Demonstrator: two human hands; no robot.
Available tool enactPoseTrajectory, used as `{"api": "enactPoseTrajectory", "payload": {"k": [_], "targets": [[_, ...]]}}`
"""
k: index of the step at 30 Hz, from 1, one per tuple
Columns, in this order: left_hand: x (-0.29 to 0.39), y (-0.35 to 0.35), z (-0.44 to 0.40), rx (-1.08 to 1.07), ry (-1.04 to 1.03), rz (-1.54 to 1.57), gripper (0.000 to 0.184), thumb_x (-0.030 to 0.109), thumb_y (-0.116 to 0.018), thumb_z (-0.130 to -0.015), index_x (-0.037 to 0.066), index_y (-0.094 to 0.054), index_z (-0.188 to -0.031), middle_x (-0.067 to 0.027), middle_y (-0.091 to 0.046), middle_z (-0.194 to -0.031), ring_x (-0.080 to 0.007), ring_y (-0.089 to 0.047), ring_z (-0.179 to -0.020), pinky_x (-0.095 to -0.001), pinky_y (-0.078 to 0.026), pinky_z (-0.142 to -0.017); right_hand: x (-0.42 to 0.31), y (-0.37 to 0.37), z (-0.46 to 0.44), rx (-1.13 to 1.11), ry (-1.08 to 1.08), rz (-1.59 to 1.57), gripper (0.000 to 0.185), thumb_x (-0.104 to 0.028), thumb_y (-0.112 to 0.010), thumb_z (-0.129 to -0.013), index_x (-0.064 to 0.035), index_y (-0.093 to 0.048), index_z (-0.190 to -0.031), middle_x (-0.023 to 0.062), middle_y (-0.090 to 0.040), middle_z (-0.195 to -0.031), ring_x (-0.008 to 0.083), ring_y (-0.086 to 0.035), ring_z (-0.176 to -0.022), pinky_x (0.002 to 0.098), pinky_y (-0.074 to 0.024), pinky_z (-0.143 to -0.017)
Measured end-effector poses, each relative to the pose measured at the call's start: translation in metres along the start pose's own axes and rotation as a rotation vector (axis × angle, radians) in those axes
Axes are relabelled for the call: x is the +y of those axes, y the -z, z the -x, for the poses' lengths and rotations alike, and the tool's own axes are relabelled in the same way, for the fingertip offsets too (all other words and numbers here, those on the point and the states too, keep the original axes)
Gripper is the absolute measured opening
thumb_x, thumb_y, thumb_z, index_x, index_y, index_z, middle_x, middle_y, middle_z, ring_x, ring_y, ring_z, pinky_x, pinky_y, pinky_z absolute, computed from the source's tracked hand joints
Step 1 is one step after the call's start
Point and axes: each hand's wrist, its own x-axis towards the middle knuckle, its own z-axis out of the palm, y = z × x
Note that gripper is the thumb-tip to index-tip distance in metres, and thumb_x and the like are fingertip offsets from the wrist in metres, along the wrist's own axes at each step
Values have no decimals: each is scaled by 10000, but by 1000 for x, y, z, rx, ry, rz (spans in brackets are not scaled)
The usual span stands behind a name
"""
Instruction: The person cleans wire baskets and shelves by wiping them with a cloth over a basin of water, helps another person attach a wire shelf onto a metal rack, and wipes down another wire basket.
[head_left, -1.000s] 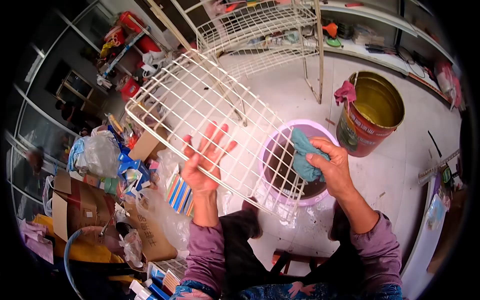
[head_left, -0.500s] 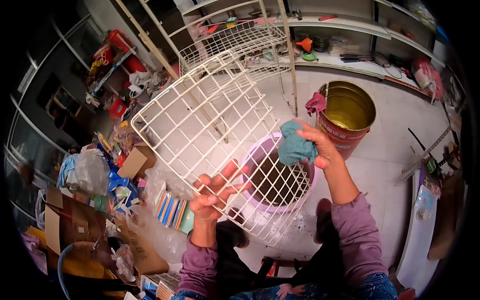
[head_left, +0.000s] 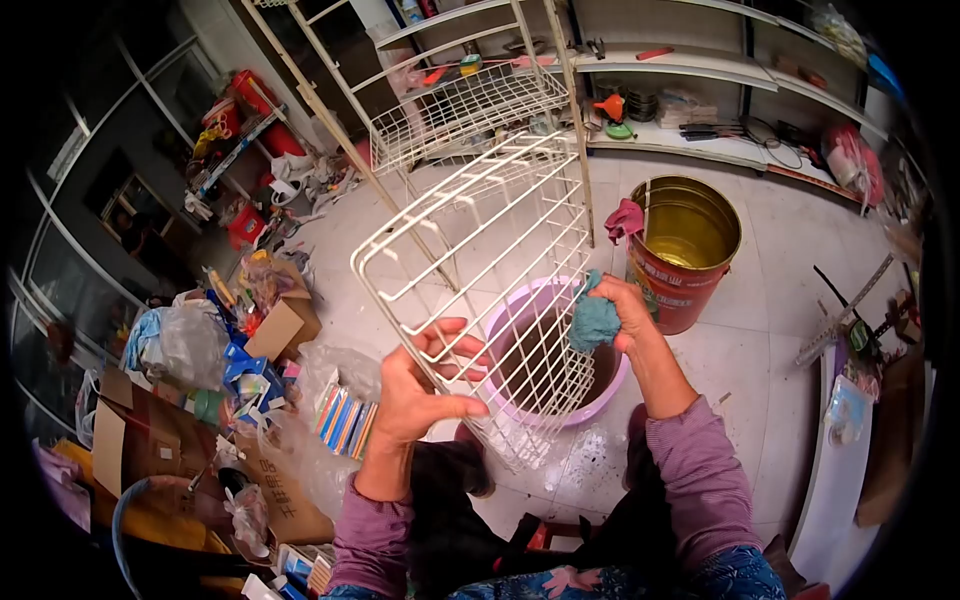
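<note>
A white wire rack [head_left: 480, 250] is held up tilted in front of me, above a lilac basin [head_left: 616, 385] of dark water. My left hand [head_left: 415, 385] grips its lower left edge, with fingers through the wires and the thumb on the near side. In my right hand [head_left: 625, 315] is a bunched teal cloth [head_left: 594, 322], pressed near the rack's right side. The basin stands on the floor between my feet and shows through the wires.
A tall metal drum [head_left: 685, 250] with a pink cloth [head_left: 625, 219] on its rim stands beyond the basin. Behind is a wire shelf stand [head_left: 470, 115]. Boxes, bags and books [head_left: 345, 420] lie on the left; a white panel [head_left: 835, 470] is on the right.
The rack has swung to a steeper tilt and shifted right. My left hand has turned and closed round its edge. My right hand and the cloth have moved slightly down.
</note>
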Motion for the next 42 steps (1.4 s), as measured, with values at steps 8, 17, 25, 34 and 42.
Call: {"api": "enactPoseTrajectory", "payload": {"k": [8, 17, 25, 34, 42], "targets": [[-13, -14, 8, 478, -269, -90, 359, -77, -727, -597, 83, -422, -698, 30, -427, -623, -50, -407, -547, -206, -328, -487, -1, 10, 8, 137, 75, 342, 191, -21, -551, -702, 18, -630, -872, 78, -617, -735, 153, -583, -614, 270, -481, -564], [-43, -41, 23, 420, -339, -263, 457, -95, -738, -581, 110, -338, -665, 17, -404, -563, -60, -354, -509, -227, -278, -466, -138, -66, 79, 177, 902, 537, 334, -54, -542, -740, -11, -565, -1070, 80, -631, -941, 141, -612, -760, 273, -511, -692], [-50, -59, 25, 399, -415, -474, 461, -25, -798, -584, 110, -361, -643, 11, -447, -555, -48, -389, -497, -214, -312, -451, -76, -158, 115, -199, 1117, 1615, 181, -76, -525, -555, -86, -621, -708, 50, -564, -715, 258, -509, -710, 399, -431, -517], [-66, -52, 39, 378, -405, -453, 425, 7, -801, -603, 99, -386, -606, 5, -468, -547, -58, -409, -490, -224, -322, -459, -87, -97, 69, 19, 1427, 1418, 176, -80, -528, -653, -98, -670, -755, 20, -633, -855, 240, -585, -744, 352, -502, -575], [-61, -53, 25, 408, -376, -324, 449, -99, -738, -591, 113, -346, -652, 12, -394, -535, -58, -313, -490, -235, -230, -459, -63, -101, 76, 149, 1338, 1160, 233, -42, -537, -678, -87, -671, -863, 119, -624, -979, 313, -592, -822, 394, -491, -720]]}}
